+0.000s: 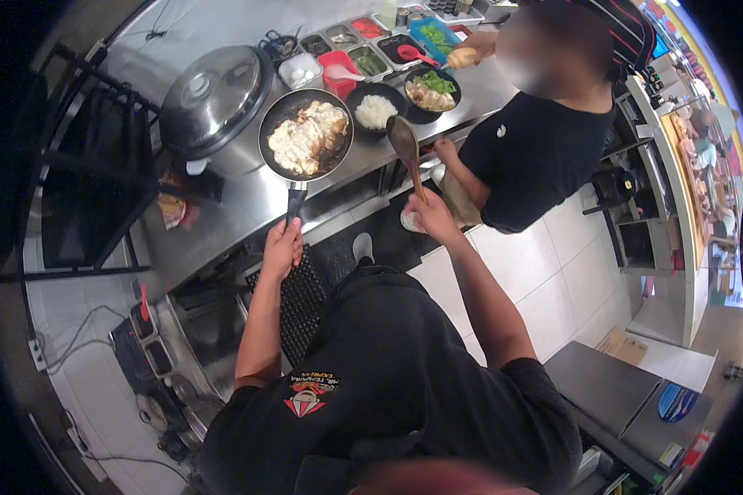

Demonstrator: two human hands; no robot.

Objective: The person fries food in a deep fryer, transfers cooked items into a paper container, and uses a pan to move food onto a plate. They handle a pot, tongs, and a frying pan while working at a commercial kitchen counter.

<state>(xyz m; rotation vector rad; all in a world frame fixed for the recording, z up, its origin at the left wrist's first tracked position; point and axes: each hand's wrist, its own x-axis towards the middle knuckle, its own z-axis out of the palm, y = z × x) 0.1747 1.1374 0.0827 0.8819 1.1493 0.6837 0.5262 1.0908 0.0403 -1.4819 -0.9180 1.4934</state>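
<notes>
My left hand (283, 249) grips the black handle of a frying pan (323, 162), held over the edge of the steel counter. Inside the pan lies cooked egg (301, 137) with brown pieces and a dark sauce. In my right hand (432, 215) is a wooden spoon (404, 141), its bowl raised at the near rim of a black bowl (389, 127). That bowl holds white rice (376, 112) and sits just right of the pan. Farther right, a second black bowl (433, 110) contains chopped lettuce and a pale, sauced food.
A large lidded steel pot (217, 105) stands left of the pan. Behind the bowls are a container of eggs (300, 70), a red container (339, 73) and several ingredient trays (368, 60). At the right, a co-worker (538, 148) holds a squeeze bottle (459, 58) near the lettuce bowl.
</notes>
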